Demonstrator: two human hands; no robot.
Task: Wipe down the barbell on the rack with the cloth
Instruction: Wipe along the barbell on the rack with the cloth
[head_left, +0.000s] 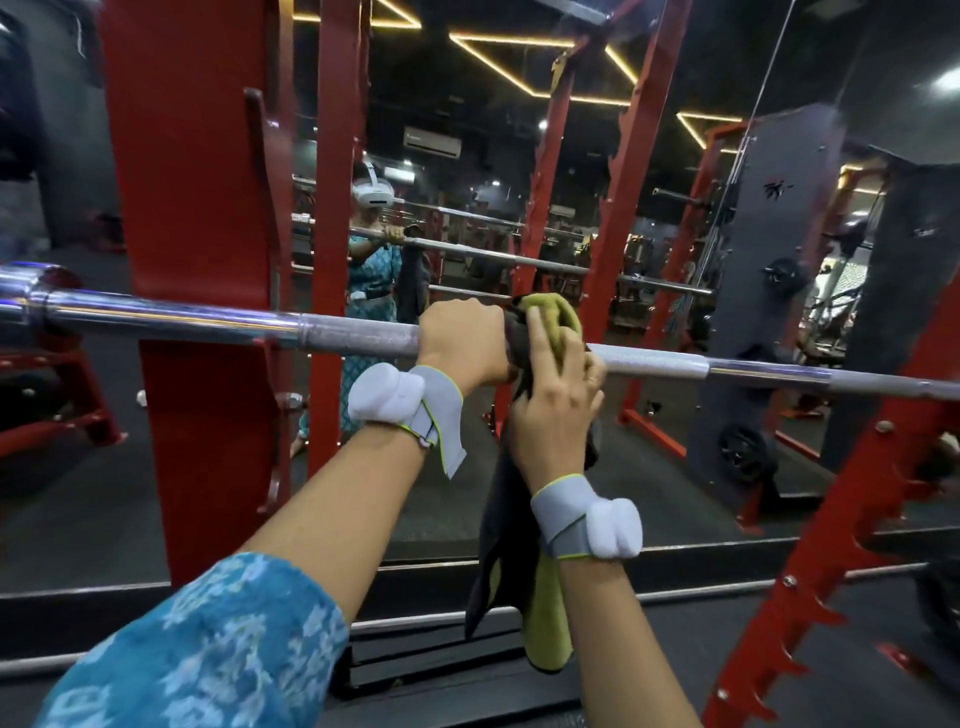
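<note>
A chrome barbell (208, 319) runs across the view at chest height, resting on a red rack (197, 208). My left hand (462, 343) grips the bar's knurled middle from above. Right beside it, my right hand (558, 400) holds a green and dark grey cloth (545, 613) that is wrapped over the bar, with its long end hanging down past my wrist. Both wrists carry grey bands with white pods.
A mirror behind the rack shows my reflection (374, 244) and a second image of the bar. Red uprights (628, 171) with hooks stand ahead and at the right (810, 571). A grey weight machine (769, 291) stands at the right. Dark rubber floor lies below.
</note>
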